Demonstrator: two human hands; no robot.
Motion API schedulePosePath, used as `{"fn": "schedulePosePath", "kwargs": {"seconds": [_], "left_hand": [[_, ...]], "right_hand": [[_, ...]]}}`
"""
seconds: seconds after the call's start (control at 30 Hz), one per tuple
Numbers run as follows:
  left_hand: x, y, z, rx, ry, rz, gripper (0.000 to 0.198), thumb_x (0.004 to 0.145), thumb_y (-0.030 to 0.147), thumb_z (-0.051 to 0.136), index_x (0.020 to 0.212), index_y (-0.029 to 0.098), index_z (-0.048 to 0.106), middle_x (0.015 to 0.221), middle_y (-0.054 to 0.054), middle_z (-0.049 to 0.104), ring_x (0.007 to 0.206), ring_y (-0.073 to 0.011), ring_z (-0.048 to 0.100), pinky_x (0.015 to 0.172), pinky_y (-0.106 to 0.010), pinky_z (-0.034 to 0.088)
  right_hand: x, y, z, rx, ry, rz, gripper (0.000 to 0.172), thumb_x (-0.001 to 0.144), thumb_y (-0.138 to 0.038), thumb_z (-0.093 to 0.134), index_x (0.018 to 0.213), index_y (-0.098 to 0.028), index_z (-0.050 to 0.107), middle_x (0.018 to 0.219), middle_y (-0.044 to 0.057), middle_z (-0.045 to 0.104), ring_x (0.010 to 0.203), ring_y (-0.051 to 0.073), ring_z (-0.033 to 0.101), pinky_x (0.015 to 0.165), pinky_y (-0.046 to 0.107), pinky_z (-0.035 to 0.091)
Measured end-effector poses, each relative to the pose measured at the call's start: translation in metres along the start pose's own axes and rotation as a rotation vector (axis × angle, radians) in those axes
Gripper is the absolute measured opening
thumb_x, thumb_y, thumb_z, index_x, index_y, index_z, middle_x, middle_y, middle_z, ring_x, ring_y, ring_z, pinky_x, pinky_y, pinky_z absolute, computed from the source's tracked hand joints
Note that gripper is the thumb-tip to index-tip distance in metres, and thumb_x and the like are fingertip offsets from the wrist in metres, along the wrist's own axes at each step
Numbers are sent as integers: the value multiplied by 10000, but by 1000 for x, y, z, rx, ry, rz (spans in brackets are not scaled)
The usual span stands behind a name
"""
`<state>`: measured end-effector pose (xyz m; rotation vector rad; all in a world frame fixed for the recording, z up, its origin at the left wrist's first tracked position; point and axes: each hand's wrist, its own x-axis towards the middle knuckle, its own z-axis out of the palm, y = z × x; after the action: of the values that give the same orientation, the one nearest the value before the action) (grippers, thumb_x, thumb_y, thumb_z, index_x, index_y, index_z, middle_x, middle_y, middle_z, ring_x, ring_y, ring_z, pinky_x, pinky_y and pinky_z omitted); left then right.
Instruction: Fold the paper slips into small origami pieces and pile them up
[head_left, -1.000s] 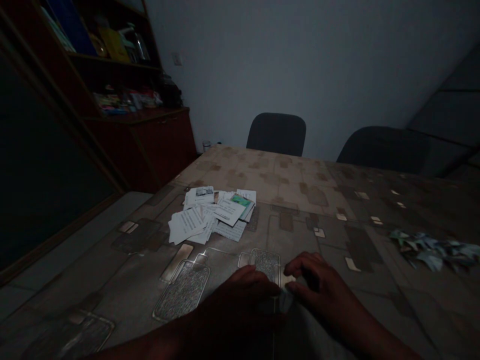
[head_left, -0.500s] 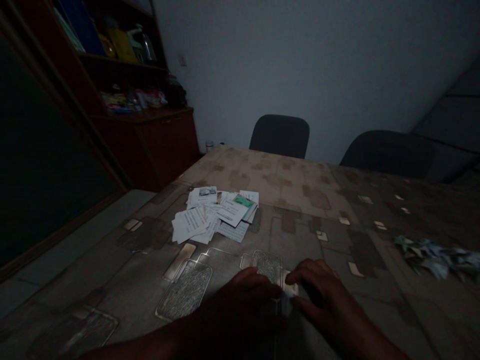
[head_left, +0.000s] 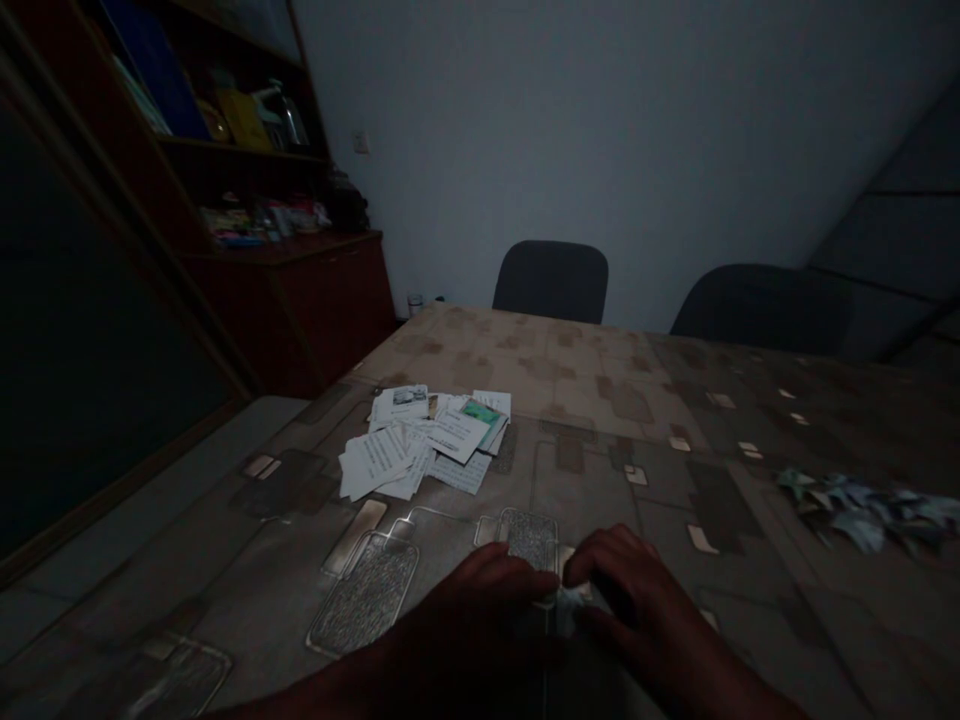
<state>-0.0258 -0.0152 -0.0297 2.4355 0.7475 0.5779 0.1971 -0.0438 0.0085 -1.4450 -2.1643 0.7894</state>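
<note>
Low in the view, close to the table's near edge, a small pale piece of paper (head_left: 568,612) shows between my two hands, mostly covered by fingers. My left hand (head_left: 480,610) has its fingers closed at the left side of the paper. From the right, my right hand (head_left: 637,600) curves over and pinches it between thumb and fingers. Deep shadow hides the lower fingers. Beyond the hands lies a loose pile of printed paper cards (head_left: 420,440), one with a green picture.
Several crumpled or folded papers (head_left: 862,510) lie in a heap on the right of the patterned tablecloth (head_left: 525,350). Two dark chairs (head_left: 551,280) stand against the far side. A red-brown cabinet (head_left: 330,310) with filled shelves is at the left.
My right hand's fingers have closed in toward the left hand around the paper. The view has shifted slightly; the card pile and the heap lie as before.
</note>
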Motion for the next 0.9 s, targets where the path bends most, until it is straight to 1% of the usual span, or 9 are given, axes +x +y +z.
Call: {"fn": "schedulePosePath", "kwargs": {"seconds": [0.07, 0.13, 0.23, 0.33, 0.43, 0.53, 0.73, 0.83, 0.9], "left_hand": [[-2, -2, 2, 58, -6, 43, 413, 903, 409, 623, 1262, 247, 500, 1064, -21, 674, 936, -192, 622, 972, -409, 442], [-4, -4, 3, 128, -8, 141, 362, 934, 347, 595, 1273, 270, 492, 1125, -17, 664, 947, -174, 616, 1002, -409, 416], [-6, -8, 0, 231, -25, 309, 269, 947, 277, 581, 1212, 294, 537, 1258, -14, 611, 1051, -186, 571, 1015, -423, 393], [-7, -11, -2, 297, -18, 390, 210, 962, 258, 556, 1169, 297, 560, 1313, -16, 578, 1121, -197, 528, 1041, -463, 358], [-7, -11, -4, 290, -15, 397, 204, 969, 268, 542, 1170, 296, 556, 1312, -20, 577, 1145, -198, 507, 1044, -458, 353], [-6, -7, -7, 266, -18, 392, 256, 959, 237, 557, 1210, 280, 532, 1294, -25, 589, 1124, -190, 516, 1042, -442, 355], [-3, 0, -13, 221, -61, 379, 287, 959, 229, 538, 1245, 221, 506, 1267, -65, 608, 1124, -220, 514, 1003, -444, 388], [-4, -1, -12, 232, -75, 364, 306, 964, 192, 509, 1270, 189, 493, 1233, -64, 630, 1115, -217, 516, 1022, -448, 371], [-5, -3, -9, 242, -52, 384, 292, 960, 213, 526, 1251, 200, 507, 1238, -62, 628, 1134, -225, 509, 1044, -471, 349]], "right_hand": [[-2, 2, -6, -5, 17, 3, 160, 815, -114, 629, 929, -225, 621, 921, 32, 646, 923, 241, 561, 810, 373, 413], [-4, 4, -14, -17, 53, 38, 93, 866, -167, 576, 899, -229, 637, 905, 36, 654, 901, 240, 571, 797, 376, 418], [-6, 8, -23, 11, 131, 148, 170, 897, -208, 507, 783, -221, 632, 820, 33, 651, 818, 226, 591, 742, 362, 432], [-6, 8, -19, 52, 122, 178, 173, 881, -224, 513, 742, -220, 615, 758, 21, 636, 758, 212, 596, 691, 339, 437], [-4, 4, -6, 22, 53, 138, 178, 890, -214, 516, 742, -212, 615, 742, 15, 635, 760, 208, 596, 702, 340, 422], [-2, -1, 3, -47, 24, 118, 209, 923, -217, 504, 745, -205, 612, 740, 11, 636, 771, 207, 590, 728, 352, 400], [-2, -4, 2, -104, -23, 116, 197, 906, -175, 546, 714, -204, 574, 746, -5, 630, 787, 202, 570, 742, 352, 371], [-3, -5, 2, -126, -38, 107, 193, 900, -152, 553, 715, -204, 571, 751, -7, 626, 793, 202, 563, 744, 352, 363], [-2, -6, 2, -139, -39, 113, 184, 891, -146, 562, 718, -206, 569, 757, -7, 624, 800, 204, 563, 748, 355, 361]]}}
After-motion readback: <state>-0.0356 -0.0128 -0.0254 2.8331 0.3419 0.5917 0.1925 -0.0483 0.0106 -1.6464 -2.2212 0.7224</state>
